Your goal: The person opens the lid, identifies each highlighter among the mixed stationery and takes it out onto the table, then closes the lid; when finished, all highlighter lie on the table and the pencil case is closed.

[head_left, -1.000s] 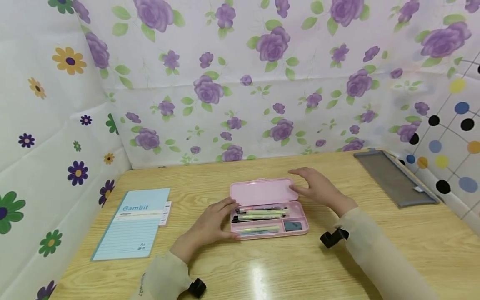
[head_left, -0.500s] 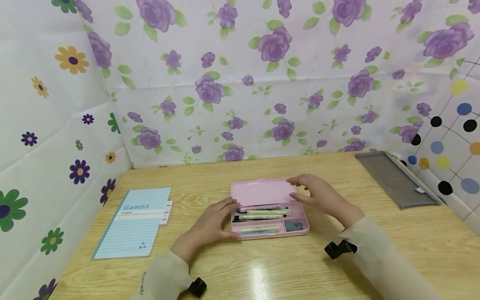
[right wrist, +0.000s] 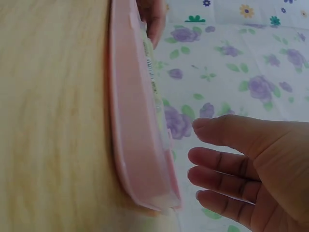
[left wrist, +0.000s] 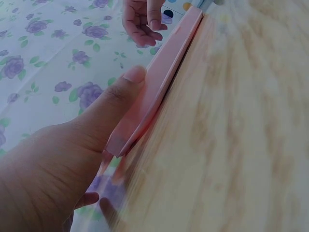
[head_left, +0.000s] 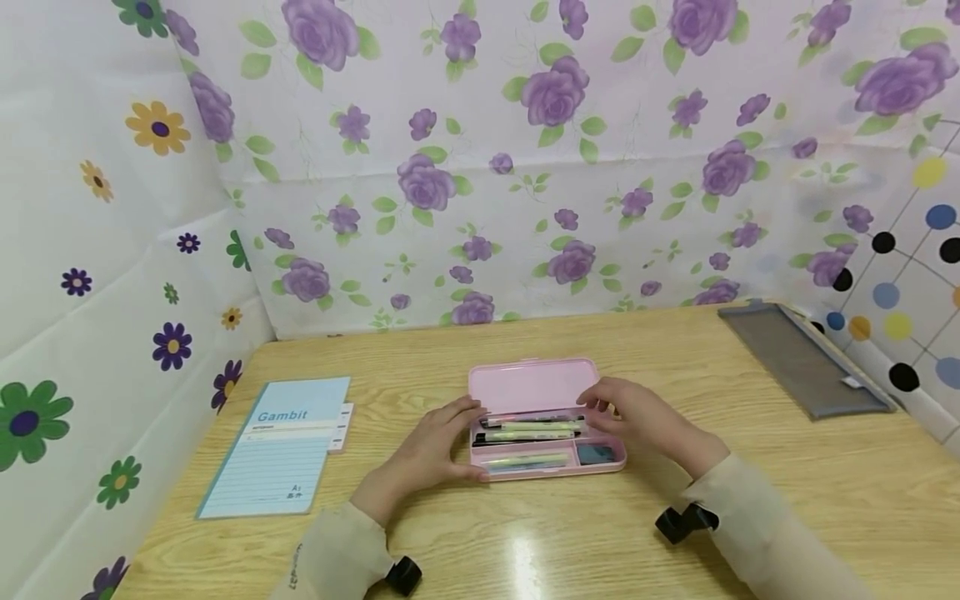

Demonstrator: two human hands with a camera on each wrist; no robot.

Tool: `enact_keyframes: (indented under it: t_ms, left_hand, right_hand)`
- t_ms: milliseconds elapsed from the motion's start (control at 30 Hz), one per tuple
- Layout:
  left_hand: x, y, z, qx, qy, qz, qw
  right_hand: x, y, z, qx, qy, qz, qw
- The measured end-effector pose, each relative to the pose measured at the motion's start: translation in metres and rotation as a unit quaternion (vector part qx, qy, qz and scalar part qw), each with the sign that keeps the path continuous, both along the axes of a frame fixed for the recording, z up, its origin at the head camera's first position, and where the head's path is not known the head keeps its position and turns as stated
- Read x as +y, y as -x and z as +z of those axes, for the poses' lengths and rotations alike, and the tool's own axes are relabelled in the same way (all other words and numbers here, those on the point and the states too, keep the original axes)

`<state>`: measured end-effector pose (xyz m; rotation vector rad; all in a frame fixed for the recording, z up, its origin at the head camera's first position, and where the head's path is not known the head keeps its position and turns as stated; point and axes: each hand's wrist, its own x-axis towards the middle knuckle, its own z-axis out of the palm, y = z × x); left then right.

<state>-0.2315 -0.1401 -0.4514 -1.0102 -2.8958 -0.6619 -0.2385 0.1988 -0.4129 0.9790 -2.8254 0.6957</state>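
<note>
A pink pencil case (head_left: 528, 386) lies on the wooden table with its lid folded back. Inside are several pens (head_left: 532, 435), with more in the front compartment, and a dark blue-grey block (head_left: 596, 454) in the small front right compartment. My left hand (head_left: 427, 450) holds the case's left end, thumb (left wrist: 113, 99) at the front wall and fingers at the back left. Over the right end hovers my right hand (head_left: 641, 415), fingers bent loosely. In the right wrist view, a gap shows between its fingertips (right wrist: 195, 155) and the case, and it holds nothing.
A light blue notebook (head_left: 281, 450) marked "Gambit" lies at the left, a white tabbed piece (head_left: 341, 427) sticking out from under it. At the back right is a flat grey mesh pouch (head_left: 806, 358). Flower-patterned sheets (head_left: 487, 208) stand behind the table and at its sides.
My right hand has come down and nearer, from beside the raised lid to over the case's right end. My left hand keeps its place on the case. The whole view shifts slightly.
</note>
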Motion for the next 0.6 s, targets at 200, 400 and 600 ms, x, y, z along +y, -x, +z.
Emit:
enact_keyframes:
  t_ms: [200,400,600]
  left_hand:
    - [0.0002,0.0007,-0.0017,0.001,0.003,0.002,1.0000]
    - [0.0001,0.0017,-0.0026,0.001,0.004,0.004,1.0000]
    - [0.0007,0.0015,-0.0030,0.000,0.007,0.005,1.0000]
  right_hand:
    - [-0.0034,-0.0028,-0.0048,-0.011,-0.001,-0.007,1.000]
    - [-0.0063,-0.0023,-0.0078,0.002,-0.016,-0.007,1.000]
    - [-0.0101,-0.0009,-0.0109,0.022,-0.031,-0.001,0.999]
